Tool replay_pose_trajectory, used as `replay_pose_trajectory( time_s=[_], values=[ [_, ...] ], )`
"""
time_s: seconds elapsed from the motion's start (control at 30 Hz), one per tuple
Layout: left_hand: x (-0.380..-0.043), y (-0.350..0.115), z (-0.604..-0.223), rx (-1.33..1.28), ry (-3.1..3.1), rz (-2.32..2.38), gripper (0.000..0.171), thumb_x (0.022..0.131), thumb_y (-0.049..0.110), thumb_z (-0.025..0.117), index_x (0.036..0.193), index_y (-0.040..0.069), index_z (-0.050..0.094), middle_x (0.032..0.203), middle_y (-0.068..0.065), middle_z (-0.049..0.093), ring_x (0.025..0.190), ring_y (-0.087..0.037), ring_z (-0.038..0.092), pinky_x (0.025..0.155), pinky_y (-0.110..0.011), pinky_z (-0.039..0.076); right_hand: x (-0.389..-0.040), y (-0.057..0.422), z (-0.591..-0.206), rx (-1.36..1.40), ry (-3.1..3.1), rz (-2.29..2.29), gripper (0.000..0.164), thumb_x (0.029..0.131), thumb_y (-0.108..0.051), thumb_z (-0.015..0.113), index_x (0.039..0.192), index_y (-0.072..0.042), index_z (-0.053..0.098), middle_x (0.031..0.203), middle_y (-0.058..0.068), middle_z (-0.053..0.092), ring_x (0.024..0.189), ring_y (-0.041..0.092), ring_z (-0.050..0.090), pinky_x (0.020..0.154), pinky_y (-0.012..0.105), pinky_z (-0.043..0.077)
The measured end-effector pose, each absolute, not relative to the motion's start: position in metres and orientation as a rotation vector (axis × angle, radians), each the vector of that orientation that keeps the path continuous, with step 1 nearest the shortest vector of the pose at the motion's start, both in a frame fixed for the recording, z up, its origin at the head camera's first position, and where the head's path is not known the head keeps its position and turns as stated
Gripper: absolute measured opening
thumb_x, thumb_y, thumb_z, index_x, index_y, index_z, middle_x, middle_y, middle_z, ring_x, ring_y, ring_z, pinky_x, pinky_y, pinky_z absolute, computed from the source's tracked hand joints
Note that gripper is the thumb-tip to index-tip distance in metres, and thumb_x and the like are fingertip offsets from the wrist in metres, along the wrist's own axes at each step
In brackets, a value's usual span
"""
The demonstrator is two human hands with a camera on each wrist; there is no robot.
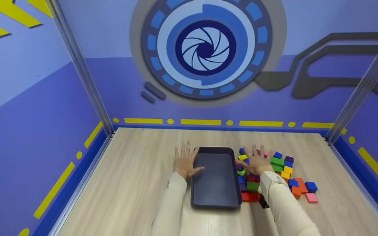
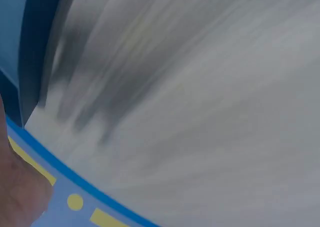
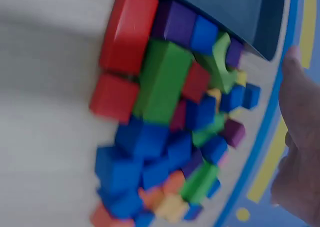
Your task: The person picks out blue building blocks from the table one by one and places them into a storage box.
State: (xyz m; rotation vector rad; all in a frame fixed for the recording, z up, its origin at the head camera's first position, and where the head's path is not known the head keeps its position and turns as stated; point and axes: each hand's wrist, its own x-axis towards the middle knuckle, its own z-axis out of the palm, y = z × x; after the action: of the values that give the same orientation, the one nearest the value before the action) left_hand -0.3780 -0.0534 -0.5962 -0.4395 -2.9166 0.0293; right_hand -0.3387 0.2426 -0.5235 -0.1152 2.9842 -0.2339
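A dark grey rectangular tray lies on the table, its inside bare. My left hand is spread over the tray's left edge, fingers straight and thumb reaching across the rim; whether it touches cannot be told. Fingers fanned out, my right hand hovers over the pile of coloured toy blocks, holding nothing. In the right wrist view a red block, a green block and a green arched block lie close to the tray. The left wrist view catches part of the left hand.
Loose blocks spread rightward, with a pink block and a blue block at the outer edge. The wooden table is bounded by a printed back wall and side panels with metal posts.
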Motion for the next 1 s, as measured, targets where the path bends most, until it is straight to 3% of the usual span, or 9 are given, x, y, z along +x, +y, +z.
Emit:
replay_pose_trajectory(
  time_s=[0.1,0.17,0.27,0.37,0.57,0.67,0.83,1.0],
  values=[
    [-0.371,-0.045,-0.613,-0.431,-2.925,0.021,0.097,0.089,0.072,0.057,0.163,0.019,0.023,0.170,-0.017,0.019,0.158,-0.034,0.020,0.125,-0.058,0.022,-0.349,0.237,-0.545,-0.167,3.022,-0.253,0.071,0.105,-0.043,0.051,0.158,-0.001,0.029,0.165,0.033,0.017,0.153,0.055,0.010,0.120,0.075,0.000],
    [-0.366,-0.039,-0.621,-0.407,-2.942,-0.025,0.091,0.095,0.060,0.060,0.162,0.013,0.022,0.169,-0.019,0.021,0.158,-0.034,0.021,0.125,-0.056,0.023,-0.355,0.235,-0.560,-0.218,3.053,-0.293,0.064,0.106,-0.034,0.051,0.156,0.002,0.032,0.164,0.034,0.019,0.153,0.054,0.013,0.121,0.072,0.003],
    [-0.359,-0.031,-0.629,-0.326,-2.960,-0.059,0.083,0.094,0.038,0.069,0.159,0.007,0.028,0.167,-0.019,0.028,0.156,-0.033,0.026,0.124,-0.056,0.026,-0.358,0.235,-0.582,-0.293,3.105,-0.350,0.055,0.107,-0.025,0.048,0.156,-0.001,0.036,0.164,0.033,0.020,0.152,0.054,0.018,0.121,0.072,0.008],
    [-0.355,-0.027,-0.635,-0.246,-2.970,-0.059,0.071,0.093,0.019,0.069,0.155,0.005,0.037,0.164,-0.018,0.033,0.155,-0.033,0.030,0.123,-0.057,0.027,-0.357,0.238,-0.600,-0.299,3.112,-0.411,0.052,0.109,-0.024,0.044,0.157,-0.005,0.036,0.166,0.031,0.018,0.152,0.054,0.020,0.120,0.073,0.010],
    [-0.357,-0.027,-0.638,-0.207,-2.970,-0.167,0.063,0.092,0.012,0.067,0.151,0.004,0.045,0.164,-0.019,0.033,0.154,-0.035,0.030,0.122,-0.060,0.026,-0.368,0.239,-0.613,-0.243,3.015,-0.515,0.053,0.110,-0.027,0.037,0.155,0.001,0.037,0.167,0.031,0.015,0.150,0.056,0.023,0.120,0.072,0.015],
    [-0.362,-0.025,-0.638,-0.198,-2.930,-0.210,0.064,0.090,0.011,0.070,0.150,0.006,0.048,0.163,-0.019,0.035,0.153,-0.035,0.031,0.122,-0.059,0.027,-0.377,0.237,-0.609,-0.225,3.059,-0.522,0.050,0.108,-0.025,0.043,0.151,0.002,0.043,0.163,0.033,0.024,0.144,0.057,0.032,0.117,0.072,0.023],
    [-0.367,-0.018,-0.642,-0.218,-2.833,-0.192,0.056,0.091,0.004,0.063,0.146,0.011,0.054,0.158,-0.021,0.041,0.149,-0.037,0.038,0.120,-0.055,0.033,-0.391,0.236,-0.604,-0.161,3.198,-0.461,0.051,0.102,-0.019,0.056,0.147,0.003,0.045,0.145,0.035,0.046,0.129,0.054,0.049,0.106,0.069,0.040],
    [-0.368,-0.013,-0.640,-0.217,-2.850,-0.221,0.053,0.092,0.000,0.061,0.143,0.014,0.057,0.157,-0.022,0.041,0.149,-0.038,0.038,0.120,-0.054,0.032,-0.402,0.236,-0.598,-0.128,3.198,-0.369,0.049,0.100,-0.018,0.060,0.142,0.005,0.050,0.139,0.036,0.046,0.126,0.053,0.049,0.104,0.066,0.043]
  ],
)
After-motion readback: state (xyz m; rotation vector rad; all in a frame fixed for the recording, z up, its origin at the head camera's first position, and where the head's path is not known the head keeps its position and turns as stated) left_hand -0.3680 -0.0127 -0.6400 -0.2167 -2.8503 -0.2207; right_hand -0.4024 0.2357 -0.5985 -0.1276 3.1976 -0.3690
